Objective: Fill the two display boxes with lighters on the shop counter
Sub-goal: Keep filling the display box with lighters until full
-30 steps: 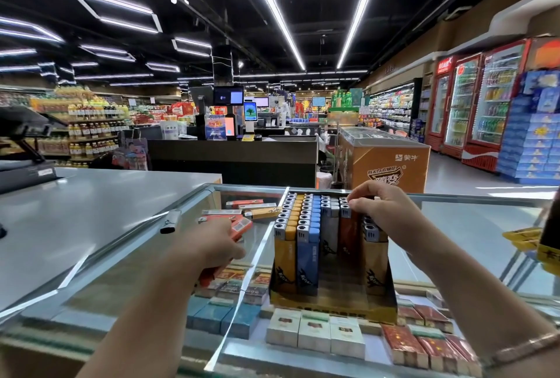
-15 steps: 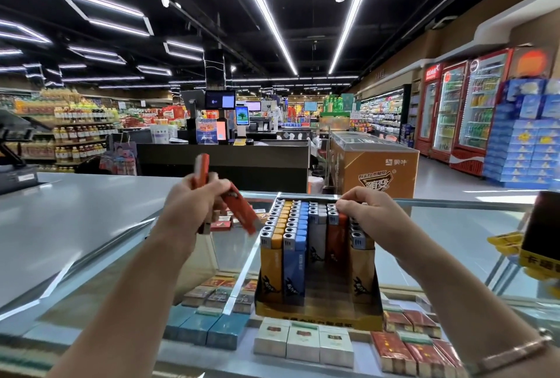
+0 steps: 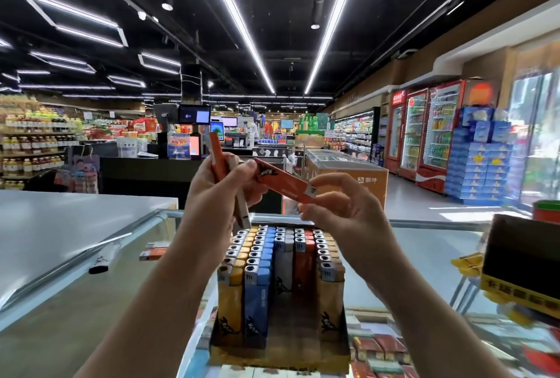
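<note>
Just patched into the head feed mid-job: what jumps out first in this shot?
Dead centre, both hands are raised over the counter: the left hand grips a bunch of lighters while the right hand pinches the metal end of one orange lighter stretched between them. Just below stands the display box on the glass counter, with yellow, blue, white and orange lighters in rows and gaps at the front.

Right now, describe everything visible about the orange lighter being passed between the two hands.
The orange lighter is a slim, flat rectangular body, glossy like plastic, with a dark printed logo near its left end and a pale metal-looking cap at its right end. It lies tilted, left end higher, in the air above the display box of upright lighters. The left hand grips its left end by the thumb while also holding other lighters; the right hand pinches its cap end from below.
</note>
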### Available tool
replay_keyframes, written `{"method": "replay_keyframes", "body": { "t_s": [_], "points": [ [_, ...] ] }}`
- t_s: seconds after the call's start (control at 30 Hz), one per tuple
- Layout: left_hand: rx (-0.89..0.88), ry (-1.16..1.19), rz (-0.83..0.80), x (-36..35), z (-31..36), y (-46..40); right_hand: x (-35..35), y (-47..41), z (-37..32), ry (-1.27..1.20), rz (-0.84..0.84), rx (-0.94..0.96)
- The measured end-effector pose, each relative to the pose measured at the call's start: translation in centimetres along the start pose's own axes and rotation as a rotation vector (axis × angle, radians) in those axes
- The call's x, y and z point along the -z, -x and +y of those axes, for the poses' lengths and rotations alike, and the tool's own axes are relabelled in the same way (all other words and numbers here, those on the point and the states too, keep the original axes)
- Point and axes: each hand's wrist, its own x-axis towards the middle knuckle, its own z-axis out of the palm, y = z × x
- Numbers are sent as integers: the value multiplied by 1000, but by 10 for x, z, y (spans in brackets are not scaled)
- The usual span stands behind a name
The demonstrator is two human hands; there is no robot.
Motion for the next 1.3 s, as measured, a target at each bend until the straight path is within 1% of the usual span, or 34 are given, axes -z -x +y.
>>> {"method": "replay_keyframes", "body": {
  "t_s": [0.1, 0.17, 0.23, 0.3, 0.37, 0.43, 0.53, 0.63, 0.7, 0.77, 0.97, 1.2, 1.3],
  "points": [
    [53, 10, -75, 5, 4, 3, -1, -1, -2, -30, 31, 44],
    [89, -5, -143, 6, 4, 7, 1, 0, -2, -95, 76, 40],
    [115, 2, -174, 6, 2, 8, 4, 1, -1, -133, 136, 39],
    [140, 61, -127, 6, 0, 6, 8, 0, 1, -134, 205, 65],
    [168, 119, -36, 7, -3, 2, 11, -1, 3, -140, 266, 81],
    [189, 127, 16, 8, -7, 0, 10, -1, 4, -124, 276, 79],
    [177, 51, -4, 9, -10, 0, 6, 0, 5, 28, 214, 119],
    [148, -62, -78, 12, -12, 1, 0, 3, 5, 300, 103, 157],
    [168, -84, -115, 13, -14, 2, -4, 4, 6, 441, 34, 154],
    [183, -81, -137, 13, -14, 2, -7, 5, 6, 524, -24, 159],
    [203, -15, -118, 10, -14, 2, -7, 5, 8, 666, -107, 122],
    [241, -89, -56, 12, -17, 4, -9, 6, 8, 722, -135, 79],
    [234, -127, -65, 12, -17, 6, -13, 7, 8, 745, -202, 43]
  ]
}}
